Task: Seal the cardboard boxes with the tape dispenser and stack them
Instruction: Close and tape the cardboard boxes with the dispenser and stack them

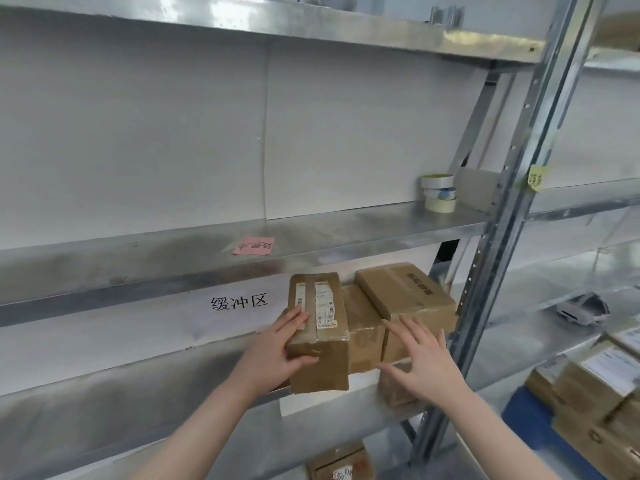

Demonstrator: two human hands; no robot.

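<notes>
The labelled box (327, 327) is gripped at its near L corner by the left hand (277, 355): fingers are laid over the top and the thumb is pressed on the front face. This grip seems chosen so the box can be steered along the shelf (104, 410) w/o a full lift. The box is set hard against the middle box (363, 323), approx. in line w/ it. The right hand (424, 368) is held flat w/ fingers spread, in front of the near face of the right box (408, 296). Contact can't be confirmed, but the pose suits steadying or pushing that box back so the row is closed up. Nothing is pinched by it.

The labelled box is made of plain brown cardboard. Clear tape is run along the top seam and down the front, glossy & slightly wrinkled. Two white printed labels are stuck on top, text too small to be read. The near corners look a bit crushed. The box is judged to be sealed already, so arranging/stacking is prob. the step in hand. The right box is seen tilted, sitting higher than its neighbours, w/ dark print on top.

No tape dispenser can be made out. Tape rolls (438, 192) are stacked on the shelf above, near the upright (519, 202), well apart from both hands. A paper sign (239, 303) is fixed behind the boxes.
</notes>
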